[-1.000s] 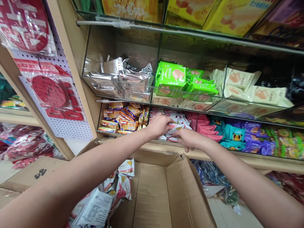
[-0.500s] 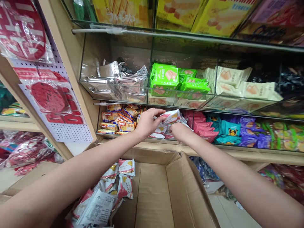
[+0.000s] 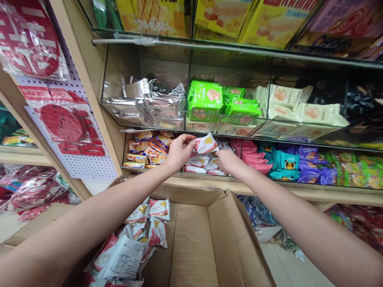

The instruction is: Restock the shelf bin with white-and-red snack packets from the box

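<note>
My left hand point(image 3: 181, 152) pinches the left end of a small white-and-pink snack packet point(image 3: 207, 144), tilted above the lower shelf bin. My right hand point(image 3: 229, 161) is closed at the packet's lower right corner, over similar packets point(image 3: 197, 161) lying in the bin. What its fingertips grip, if anything, is hidden. Below my arms stands an open cardboard box point(image 3: 194, 239), with more of these white-and-pink packets point(image 3: 158, 232) piled in its left side.
Orange snack packets point(image 3: 157, 153) lie left of the bin; pink packets point(image 3: 255, 155) and teal packets point(image 3: 285, 161) lie to its right. Close above runs a clear shelf front point(image 3: 167, 121) with silver, green and cream packets behind it. A wooden upright point(image 3: 86, 79) borders the left.
The held packet has turned and shifted left, showing more of its front. My right hand has moved slightly right, and more packets in the bin are visible between my hands.
</note>
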The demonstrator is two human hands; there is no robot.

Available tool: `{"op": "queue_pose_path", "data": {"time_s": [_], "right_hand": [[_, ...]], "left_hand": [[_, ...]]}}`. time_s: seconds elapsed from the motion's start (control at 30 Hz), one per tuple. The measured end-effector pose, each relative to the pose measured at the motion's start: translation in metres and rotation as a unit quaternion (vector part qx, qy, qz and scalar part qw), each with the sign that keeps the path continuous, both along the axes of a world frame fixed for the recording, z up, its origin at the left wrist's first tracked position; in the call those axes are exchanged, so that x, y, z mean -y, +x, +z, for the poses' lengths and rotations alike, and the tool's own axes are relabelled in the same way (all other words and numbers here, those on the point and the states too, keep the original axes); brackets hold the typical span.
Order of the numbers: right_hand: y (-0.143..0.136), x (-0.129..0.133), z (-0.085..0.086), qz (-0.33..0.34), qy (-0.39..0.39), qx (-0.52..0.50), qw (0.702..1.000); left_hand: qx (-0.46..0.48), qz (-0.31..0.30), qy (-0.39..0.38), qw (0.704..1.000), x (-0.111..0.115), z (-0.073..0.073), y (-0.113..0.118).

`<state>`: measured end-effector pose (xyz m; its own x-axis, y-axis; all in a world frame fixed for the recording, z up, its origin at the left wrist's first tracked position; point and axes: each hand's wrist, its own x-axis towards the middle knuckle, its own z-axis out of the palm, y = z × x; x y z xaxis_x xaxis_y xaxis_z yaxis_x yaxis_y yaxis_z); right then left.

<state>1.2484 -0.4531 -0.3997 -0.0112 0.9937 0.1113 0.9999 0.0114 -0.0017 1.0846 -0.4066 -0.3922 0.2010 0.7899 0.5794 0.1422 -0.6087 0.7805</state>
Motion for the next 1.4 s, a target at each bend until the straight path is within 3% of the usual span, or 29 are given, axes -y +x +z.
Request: {"op": "queue_pose_path", "data": {"time_s": [0.17,0.27,0.57,0.83,1.03,1.2,1.3,1.4], "right_hand": [[-0.003,0.0,-0.002,0.022,-0.002,0.032,0.999],[-0.002,0.002,-0.005,0.008,-0.005,0.051,0.999],[0.002,0.007,-0.009,-0.002,0.012,0.06,0.998],[0.007,0.029,-0.017,0.034,0.031,0.043,0.998],[0.006,0.037,-0.022,0.038,0.047,0.018,0.998],[0.008,0.032,-0.013,0.045,0.013,-0.033,0.998],[0.011,0.033,-0.001,0.033,-0.015,-0.121,0.992],[0.018,0.038,0.01,0.027,0.058,-0.11,0.992]], "left_hand": [[-0.079,0.009,0.063,0.995,-0.008,-0.011,0.006],[-0.147,0.045,0.095,0.984,-0.01,-0.013,0.004],[-0.25,0.113,0.156,0.949,-0.004,-0.005,-0.004],[-0.273,0.106,0.204,0.934,-0.002,0.006,0.006],[-0.313,0.076,0.239,0.916,-0.001,0.003,0.028],[-0.409,0.059,0.277,0.868,-0.001,-0.002,0.035],[-0.45,0.058,0.303,0.838,-0.004,-0.004,0.032],[-0.466,0.048,0.325,0.821,-0.009,-0.009,0.027]]}}
